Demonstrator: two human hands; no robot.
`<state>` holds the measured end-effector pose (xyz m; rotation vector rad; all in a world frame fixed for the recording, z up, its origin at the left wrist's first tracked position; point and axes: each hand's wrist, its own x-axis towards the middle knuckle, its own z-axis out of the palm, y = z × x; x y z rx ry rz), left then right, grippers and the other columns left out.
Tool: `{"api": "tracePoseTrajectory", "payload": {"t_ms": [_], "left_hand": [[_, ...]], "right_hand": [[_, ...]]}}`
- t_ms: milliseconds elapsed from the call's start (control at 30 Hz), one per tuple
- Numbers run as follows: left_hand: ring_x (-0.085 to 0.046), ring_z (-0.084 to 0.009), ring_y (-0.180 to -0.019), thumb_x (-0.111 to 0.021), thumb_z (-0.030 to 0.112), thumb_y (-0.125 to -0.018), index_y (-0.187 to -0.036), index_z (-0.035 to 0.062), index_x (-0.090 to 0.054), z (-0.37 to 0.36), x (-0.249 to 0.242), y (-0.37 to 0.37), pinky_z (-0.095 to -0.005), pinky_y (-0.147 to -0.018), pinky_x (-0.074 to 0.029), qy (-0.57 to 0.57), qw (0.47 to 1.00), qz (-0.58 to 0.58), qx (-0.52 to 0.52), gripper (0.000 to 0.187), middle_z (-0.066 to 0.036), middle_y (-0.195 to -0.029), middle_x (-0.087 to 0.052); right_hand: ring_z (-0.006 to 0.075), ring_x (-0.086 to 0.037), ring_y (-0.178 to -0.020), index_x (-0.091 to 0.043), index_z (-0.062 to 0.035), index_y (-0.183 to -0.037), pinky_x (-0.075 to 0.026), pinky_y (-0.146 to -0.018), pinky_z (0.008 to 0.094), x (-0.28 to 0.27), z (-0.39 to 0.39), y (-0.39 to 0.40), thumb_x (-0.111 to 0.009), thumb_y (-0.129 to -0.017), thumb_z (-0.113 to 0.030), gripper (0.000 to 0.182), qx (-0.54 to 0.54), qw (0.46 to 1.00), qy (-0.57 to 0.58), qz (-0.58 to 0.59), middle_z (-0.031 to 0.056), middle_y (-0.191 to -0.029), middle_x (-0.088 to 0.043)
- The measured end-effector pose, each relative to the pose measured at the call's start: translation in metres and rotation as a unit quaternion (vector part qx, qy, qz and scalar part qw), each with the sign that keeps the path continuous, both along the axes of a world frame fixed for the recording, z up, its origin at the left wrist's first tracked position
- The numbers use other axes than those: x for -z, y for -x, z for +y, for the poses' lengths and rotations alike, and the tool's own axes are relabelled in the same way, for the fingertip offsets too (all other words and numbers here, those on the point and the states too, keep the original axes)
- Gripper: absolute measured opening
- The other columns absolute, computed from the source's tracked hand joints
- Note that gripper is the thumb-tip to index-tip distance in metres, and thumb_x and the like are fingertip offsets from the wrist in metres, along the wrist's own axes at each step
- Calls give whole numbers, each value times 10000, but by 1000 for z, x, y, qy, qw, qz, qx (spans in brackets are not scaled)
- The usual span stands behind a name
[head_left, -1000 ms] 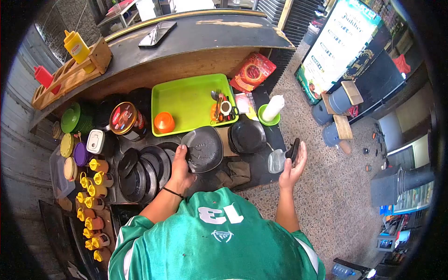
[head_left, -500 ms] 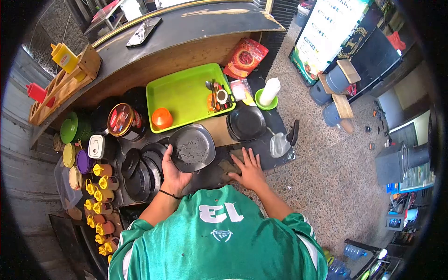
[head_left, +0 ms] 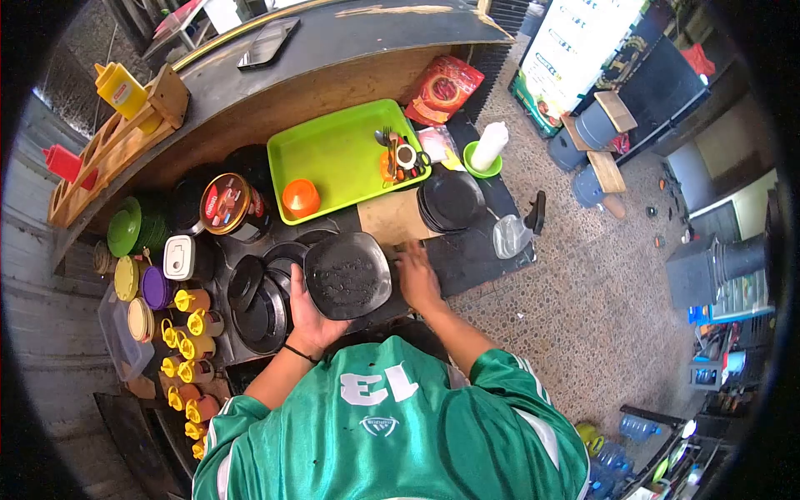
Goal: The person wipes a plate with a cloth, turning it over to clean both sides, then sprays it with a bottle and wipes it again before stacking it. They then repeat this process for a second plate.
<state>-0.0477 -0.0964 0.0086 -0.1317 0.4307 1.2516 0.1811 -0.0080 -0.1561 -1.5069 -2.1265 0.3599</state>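
My left hand [head_left: 310, 321] grips the lower left rim of a black square plate [head_left: 347, 276], tilted so its speckled, wet-looking face shows. Just right of that plate is my right hand [head_left: 417, 273], over the dark table top; its fingers are blurred, and whether they hold the dark cloth seen earlier cannot be made out. A stack of black plates [head_left: 452, 201] stands above and to the right of this hand. More dark round plates [head_left: 261, 312] lie left of my left hand.
A green tray [head_left: 333, 171] holds an orange bowl [head_left: 301, 198] and cutlery. A spray bottle [head_left: 512, 236] lies at the table's right edge, near a white bottle [head_left: 490, 143] in a green bowl. Yellow-lidded jars [head_left: 198, 347] stand at the left.
My right hand has moved left, closer to the held plate, and its spread fingers have drawn together. The dark cloth on the table is no longer visible. The view has shifted slightly.
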Motion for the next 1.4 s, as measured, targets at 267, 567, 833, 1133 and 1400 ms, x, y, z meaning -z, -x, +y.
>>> {"api": "tracePoseTrajectory", "payload": {"t_ms": [267, 567, 833, 1133, 1400], "left_hand": [[-448, -441, -1535, -383, 711, -1041, -1642, 292, -461, -5, -10, 2, -852, -1191, -245, -31, 996, -59, 61, 737, -99, -1688, -472], [-504, -434, -1492, -364, 794, -1024, -1638, 180, -461, 7, 8, -13, -832, -1180, -302, -61, 987, -61, 135, 874, -155, -1653, -501], [-525, -434, -1468, -384, 824, -1001, -1600, 207, -515, 29, 11, -53, -819, -1160, -336, -49, 980, -84, 174, 870, -144, -1619, -542], [-532, -428, -1461, -410, 798, -1007, -1568, 230, -559, 39, 23, -75, -827, -1158, -331, -28, 969, -86, 229, 813, -138, -1609, -556], [-548, -373, -1440, -424, 842, -974, -1540, 116, -563, 42, 41, -70, -619, -1269, -326, -151, 896, -368, 198, 930, -171, -1597, -550]], "right_hand": [[537, -683, -1022, -587, -14, -1157, -500, -825, 592, -79, -22, -1, -595, -1095, -278, 270, 181, 937, 107, 277, 288, -1026, -723], [464, -394, -1465, -654, -7, -1060, -354, -1192, 587, -190, -44, -38, -821, -847, -144, 303, 141, 978, -138, 75, 189, -1441, -540], [362, -700, -806, -748, 10, -1010, -556, -812, 496, -226, -28, -80, -780, -972, -276, 290, 223, 950, -117, 186, 180, -878, -743], [142, -631, -694, -710, -22, -926, -498, -656, 343, -252, -43, -69, -628, -1107, -448, 470, 194, 872, -78, 442, 8, -758, -677], [253, -724, -856, -745, -49, -1139, -580, -769, 387, -242, -67, -33, -831, -942, -395, 408, -212, 937, 202, 188, 121, -943, -728]]}}
